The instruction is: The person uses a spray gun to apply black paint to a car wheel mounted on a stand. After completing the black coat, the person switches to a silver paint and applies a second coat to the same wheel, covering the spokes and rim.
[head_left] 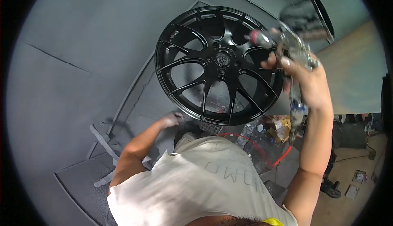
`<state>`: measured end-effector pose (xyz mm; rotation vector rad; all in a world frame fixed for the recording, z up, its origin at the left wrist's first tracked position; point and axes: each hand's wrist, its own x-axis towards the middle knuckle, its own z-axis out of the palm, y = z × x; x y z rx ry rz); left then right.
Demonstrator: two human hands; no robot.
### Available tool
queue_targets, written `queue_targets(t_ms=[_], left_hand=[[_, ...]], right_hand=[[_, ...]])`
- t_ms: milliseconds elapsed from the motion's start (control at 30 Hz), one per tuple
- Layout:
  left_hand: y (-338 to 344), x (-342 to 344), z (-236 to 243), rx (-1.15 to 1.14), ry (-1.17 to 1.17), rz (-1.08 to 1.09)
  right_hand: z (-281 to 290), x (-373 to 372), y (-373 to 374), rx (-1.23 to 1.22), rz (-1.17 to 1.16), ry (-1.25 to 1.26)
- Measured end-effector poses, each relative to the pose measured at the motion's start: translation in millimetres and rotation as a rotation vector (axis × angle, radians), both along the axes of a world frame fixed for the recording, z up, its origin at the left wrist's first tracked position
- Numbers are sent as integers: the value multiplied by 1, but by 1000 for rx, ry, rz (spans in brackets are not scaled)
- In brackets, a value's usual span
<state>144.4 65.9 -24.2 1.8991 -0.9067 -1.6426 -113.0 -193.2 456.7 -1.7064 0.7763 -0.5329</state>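
A glossy black alloy wheel (223, 84) fills the upper middle, its spoked face toward me. My right hand (305, 76) grips a metal spray gun (299, 49) over the wheel's right side; the gun's red-ringed nozzle is over the spokes and a dark paint-smeared cup (303, 17) sits on it. A red hose (282, 155) runs from the bottom of the gun's handle. My left hand (170, 120) is low beside the wheel's lower-left rim, its fingers blurred; I cannot tell whether it touches anything.
Grey booth walls (82, 25) surround the wheel on the left and behind. A pale panel (352, 74) stands at right. Below are crumpled paper (281, 127), litter and scattered items on the floor, with a grey-coated board (77, 189) at lower left.
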Motion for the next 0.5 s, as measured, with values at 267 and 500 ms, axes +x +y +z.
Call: queue_targets(t_ms=[267, 500], left_hand=[[-92, 134, -71, -408, 273, 919], [-144, 129, -46, -711, 593, 967]], right_hand=[[2, 69, -76, -314, 38, 314], [17, -26, -97, -390, -174, 554]])
